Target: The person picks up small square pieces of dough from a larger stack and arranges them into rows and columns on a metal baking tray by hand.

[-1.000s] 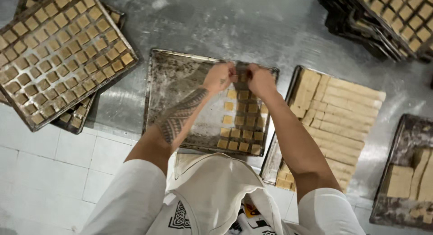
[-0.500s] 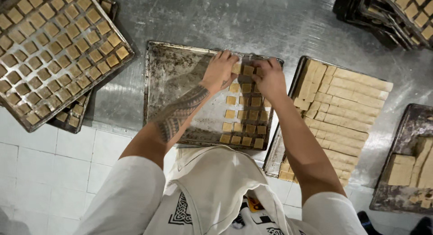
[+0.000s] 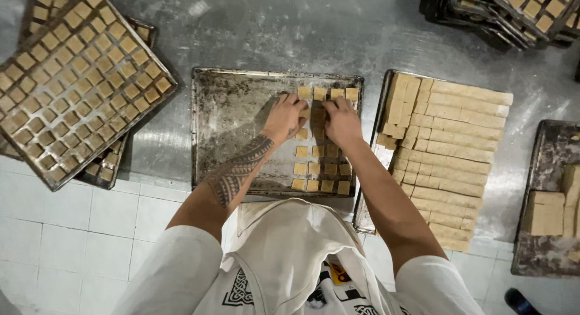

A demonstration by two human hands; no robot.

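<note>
On centre tray (image 3: 229, 127) | dough squares (image 3: 313, 168): four columns, count unclear | my left hand (image 3: 284, 116), right hand (image 3: 341, 123): fingers pinching squares | hands nearer than before.

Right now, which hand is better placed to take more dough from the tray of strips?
Probably the right hand: the strips lie on its side, while the left hand would have to cross over.

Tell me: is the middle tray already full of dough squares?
No. The middle tray holds dough squares only along its right side, where both hands work; its left half is bare metal.
</note>
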